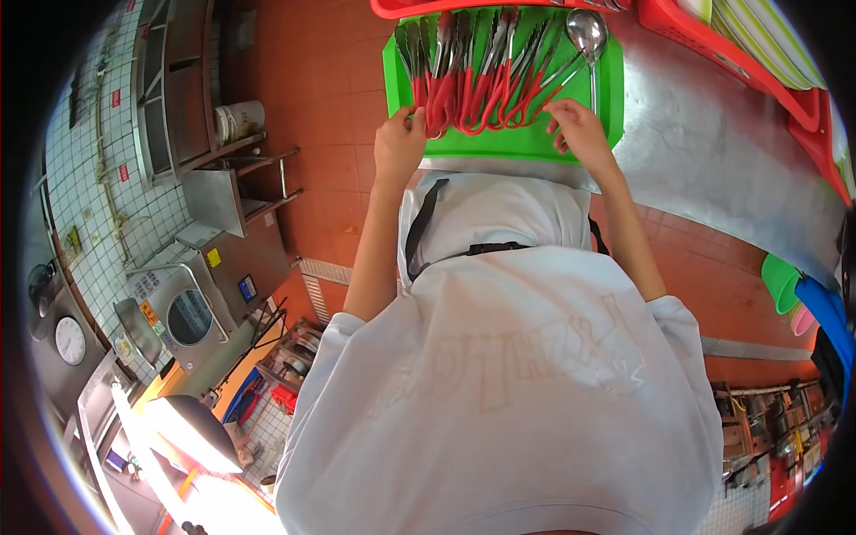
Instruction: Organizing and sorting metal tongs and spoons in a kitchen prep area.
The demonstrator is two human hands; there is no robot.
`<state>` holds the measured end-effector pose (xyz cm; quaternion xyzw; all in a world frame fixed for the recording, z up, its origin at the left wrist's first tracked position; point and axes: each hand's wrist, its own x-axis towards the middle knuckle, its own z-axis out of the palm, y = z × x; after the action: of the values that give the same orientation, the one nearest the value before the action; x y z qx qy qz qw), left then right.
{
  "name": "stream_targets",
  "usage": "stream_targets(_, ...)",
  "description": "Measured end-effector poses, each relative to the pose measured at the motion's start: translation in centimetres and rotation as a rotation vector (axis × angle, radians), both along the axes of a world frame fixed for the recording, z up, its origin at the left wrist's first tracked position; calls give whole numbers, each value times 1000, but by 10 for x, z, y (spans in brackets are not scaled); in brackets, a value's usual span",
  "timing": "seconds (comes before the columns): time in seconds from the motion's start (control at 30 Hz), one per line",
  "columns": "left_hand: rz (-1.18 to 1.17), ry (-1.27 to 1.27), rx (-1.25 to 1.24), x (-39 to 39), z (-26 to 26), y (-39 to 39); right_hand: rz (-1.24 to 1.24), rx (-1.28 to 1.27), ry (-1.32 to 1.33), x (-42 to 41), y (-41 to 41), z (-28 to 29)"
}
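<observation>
A green plastic tray (535, 148) lies at the edge of a metal worktop. Several metal tongs with red-coated handles (480, 93) lie side by side on it, tips pointing away from me. A metal ladle (587, 33) rests along the tray's right side. My left hand (401, 144) is at the tray's left near corner, its fingertips against the leftmost red handles; whether it grips one cannot be told. My right hand (576, 130) hovers over the tray's right part, fingers apart and curved, close to the end of a rightmost red handle.
Behind the tray stands a red plastic basket (428, 7). Another red basket (729, 57) holds green-striped plates (762, 47) on the metal worktop (709, 147). Green and pink containers (779, 284) are low at the right. Metal kitchen equipment (194, 314) lines the left wall.
</observation>
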<state>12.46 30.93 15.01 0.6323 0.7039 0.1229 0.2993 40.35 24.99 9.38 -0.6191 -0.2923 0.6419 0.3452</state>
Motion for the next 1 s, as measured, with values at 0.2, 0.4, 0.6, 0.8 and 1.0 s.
stream_targets(0.2,-30,232,-17,-6,-23,5,-22,1,2,2,-4,1)
stream_targets(0.4,-236,368,18,3,-10,4,-79,-26,1,12,-13,-2)
stream_targets(0.6,-262,345,-45,-2,-21,-3,-202,5,-38,32,-23,-9)
stream_targets(0.8,-236,154,216,-5,-13,1,-368,-24,-187,71,-43,-15)
stream_targets(1.0,-307,-80,351,16,6,40,-422,4,-244,88,-67,-53)
